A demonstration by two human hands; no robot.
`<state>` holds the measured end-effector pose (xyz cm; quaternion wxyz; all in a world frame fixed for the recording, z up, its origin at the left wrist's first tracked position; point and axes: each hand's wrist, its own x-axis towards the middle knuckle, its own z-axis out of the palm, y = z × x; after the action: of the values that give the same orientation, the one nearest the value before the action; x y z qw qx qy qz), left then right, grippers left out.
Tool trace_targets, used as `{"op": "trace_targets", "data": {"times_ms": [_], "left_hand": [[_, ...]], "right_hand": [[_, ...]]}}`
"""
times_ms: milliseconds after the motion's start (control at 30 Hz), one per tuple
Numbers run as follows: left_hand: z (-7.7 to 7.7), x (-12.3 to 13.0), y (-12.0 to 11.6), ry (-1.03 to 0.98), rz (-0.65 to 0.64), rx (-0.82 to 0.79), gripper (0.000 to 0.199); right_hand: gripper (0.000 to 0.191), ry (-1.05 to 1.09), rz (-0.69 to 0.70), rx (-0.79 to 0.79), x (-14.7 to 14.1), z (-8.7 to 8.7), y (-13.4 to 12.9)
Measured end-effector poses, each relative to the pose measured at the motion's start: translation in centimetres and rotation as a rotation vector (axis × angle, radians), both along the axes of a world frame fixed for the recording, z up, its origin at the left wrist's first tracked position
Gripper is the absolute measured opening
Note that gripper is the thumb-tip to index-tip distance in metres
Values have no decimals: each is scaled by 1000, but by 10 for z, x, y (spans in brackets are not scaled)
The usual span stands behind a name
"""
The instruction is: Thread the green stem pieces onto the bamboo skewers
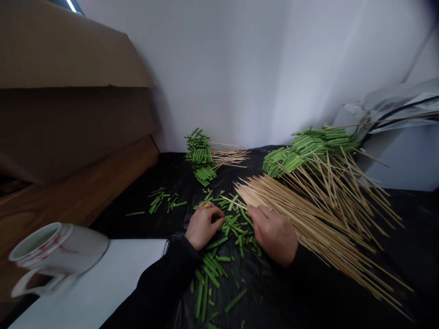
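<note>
Cut green stems lie scattered between two hands

The loose green pieces (233, 222) are short, slender and bright, strewn in a tangled heap on a black sheet (126, 228), with longer bits trailing toward the near edge. Over the heap's left side the left hand (205, 225) is curled, thumb and forefinger close together; whether a piece sits between them I cannot tell. The right hand (274, 231) is closed at the heap's other side, pinching a thin stick (240, 205) that points left.

Just beside the right hand, a broad fan of bare sticks (308, 217) crowds that side. Behind lie threaded stems in two stacks: a small one (199, 155) near the wall (219, 68) and a larger one (308, 148) to the right, their sticks spreading out. The hands hide parts of the heap. At left, a mug (75, 249) stands on a white surface (126, 265), below a cardboard box (72, 119).
</note>
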<state>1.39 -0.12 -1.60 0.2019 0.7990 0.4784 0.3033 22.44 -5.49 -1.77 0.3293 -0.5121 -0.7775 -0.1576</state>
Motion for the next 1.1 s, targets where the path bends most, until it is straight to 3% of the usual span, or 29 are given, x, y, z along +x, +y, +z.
{"op": "trace_targets", "data": {"times_ms": [133, 300, 367, 633, 800, 1100], "left_hand": [[6, -5, 0, -226, 74, -10, 5], [8, -10, 3, -492, 167, -136, 29], [7, -10, 3, -559, 157, -194, 28], [13, -7, -1, -1081, 33, -702, 28], [17, -7, -2, -1173, 23, -806, 32], [17, -7, -3, -1183, 11, -825, 30]], "right_hand": [[28, 57, 32, 41, 0, 2, -2], [27, 75, 51, 78, -3, 2, -5], [27, 63, 54, 70, -4, 1, -6], [28, 26, 62, 53, -6, 1, -8], [30, -10, 66, 30, -7, 1, -9], [31, -17, 66, 7, -6, -2, -8]]}}
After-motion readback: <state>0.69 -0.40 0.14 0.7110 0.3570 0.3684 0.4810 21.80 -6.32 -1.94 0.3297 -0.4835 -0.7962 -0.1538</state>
